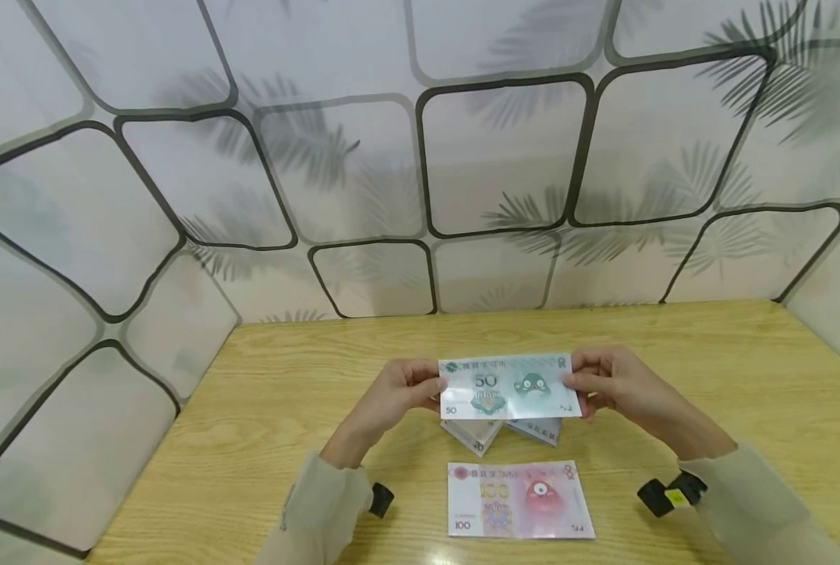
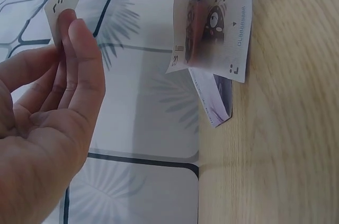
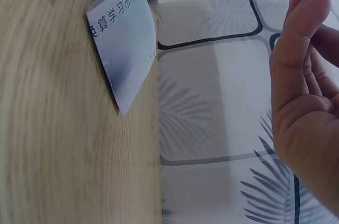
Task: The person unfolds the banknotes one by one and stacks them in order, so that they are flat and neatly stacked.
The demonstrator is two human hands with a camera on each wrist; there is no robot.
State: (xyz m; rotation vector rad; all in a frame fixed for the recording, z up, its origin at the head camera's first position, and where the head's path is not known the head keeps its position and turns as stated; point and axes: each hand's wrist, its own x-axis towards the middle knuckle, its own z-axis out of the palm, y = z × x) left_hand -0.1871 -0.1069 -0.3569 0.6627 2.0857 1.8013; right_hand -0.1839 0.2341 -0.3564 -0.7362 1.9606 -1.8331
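Note:
A green play banknote point(image 1: 504, 384) marked 50 is stretched flat between both hands above the table in the head view. My left hand point(image 1: 401, 388) pinches its left end between thumb and fingers. The right end is pinched by my right hand point(image 1: 620, 384) in the same way. Behind and below it lie folded notes, partly hidden: a brownish note point(image 2: 225, 28) marked 20, standing creased in the left wrist view, and a bluish note point(image 3: 124, 38), bent upward in the right wrist view. A pink note point(image 1: 521, 502) marked 100 lies flat nearer the body.
The wooden table point(image 1: 250, 463) carries all the loose notes near its middle. A patterned cloth point(image 1: 504, 157) with leaf prints rises behind and along the sides. Small black devices sit at the left wrist point(image 1: 382, 499) and the right wrist point(image 1: 663, 496).

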